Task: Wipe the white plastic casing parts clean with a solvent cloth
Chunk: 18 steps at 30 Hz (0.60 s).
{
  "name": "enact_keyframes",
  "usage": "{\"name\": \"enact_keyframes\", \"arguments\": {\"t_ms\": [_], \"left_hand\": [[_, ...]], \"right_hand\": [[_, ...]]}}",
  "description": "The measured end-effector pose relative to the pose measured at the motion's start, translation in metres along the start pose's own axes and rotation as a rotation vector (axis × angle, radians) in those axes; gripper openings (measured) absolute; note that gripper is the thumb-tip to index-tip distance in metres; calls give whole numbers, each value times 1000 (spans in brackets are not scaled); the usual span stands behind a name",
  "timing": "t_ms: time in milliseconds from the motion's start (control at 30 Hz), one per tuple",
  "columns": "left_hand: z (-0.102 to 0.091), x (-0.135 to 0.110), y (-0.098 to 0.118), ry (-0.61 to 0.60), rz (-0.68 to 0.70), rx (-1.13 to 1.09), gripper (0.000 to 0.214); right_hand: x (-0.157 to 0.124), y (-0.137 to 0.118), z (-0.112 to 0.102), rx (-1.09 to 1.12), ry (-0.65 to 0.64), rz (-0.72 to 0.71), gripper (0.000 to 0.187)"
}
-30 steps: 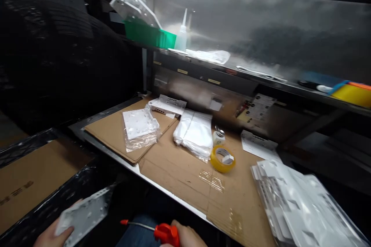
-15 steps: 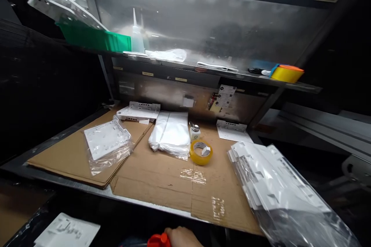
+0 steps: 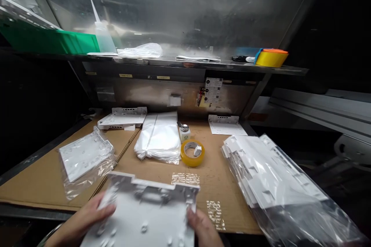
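Between my two hands is a white molded plastic panel (image 3: 145,216), held up at the front edge of the cardboard-covered bench, its notched edge facing away. My left hand (image 3: 84,216) grips its left side, thumb on top. On its right side my right hand (image 3: 203,225) is closed, slightly blurred, with fingers partly hidden. Left of the panel lies a similar white panel in a clear bag (image 3: 87,158). Beyond it rests a stack of clear plastic bags (image 3: 159,135).
A yellow tape roll (image 3: 185,161) and a small pump bottle (image 3: 184,133) stand mid-bench. Bagged white panels (image 3: 266,177) pile up at right. Loose panels (image 3: 124,117) lie at the back left, another panel (image 3: 226,126) back right. A shelf (image 3: 162,61) crosses above, holding a green bin (image 3: 69,42).
The white panel has come up into view, held by both hands. The red-handled object seen beside one hand at the bottom is out of view. The camera view has shifted.
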<state>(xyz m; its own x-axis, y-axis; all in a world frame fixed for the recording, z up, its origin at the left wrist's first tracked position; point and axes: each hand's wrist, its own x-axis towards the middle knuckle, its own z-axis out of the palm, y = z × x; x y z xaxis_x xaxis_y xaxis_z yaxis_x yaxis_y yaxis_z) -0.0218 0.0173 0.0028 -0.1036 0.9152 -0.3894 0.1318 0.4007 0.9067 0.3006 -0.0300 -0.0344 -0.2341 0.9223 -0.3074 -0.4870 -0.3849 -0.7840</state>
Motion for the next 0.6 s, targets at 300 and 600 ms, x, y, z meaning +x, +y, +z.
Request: {"name": "enact_keyframes", "arguments": {"t_ms": [300, 600], "left_hand": [[111, 134, 66, 108, 731, 570, 42], [87, 164, 88, 182, 611, 504, 34]], "right_hand": [[-4, -57, -57, 364, 566, -209, 86], [1, -62, -58, 438, 675, -219, 94]]}}
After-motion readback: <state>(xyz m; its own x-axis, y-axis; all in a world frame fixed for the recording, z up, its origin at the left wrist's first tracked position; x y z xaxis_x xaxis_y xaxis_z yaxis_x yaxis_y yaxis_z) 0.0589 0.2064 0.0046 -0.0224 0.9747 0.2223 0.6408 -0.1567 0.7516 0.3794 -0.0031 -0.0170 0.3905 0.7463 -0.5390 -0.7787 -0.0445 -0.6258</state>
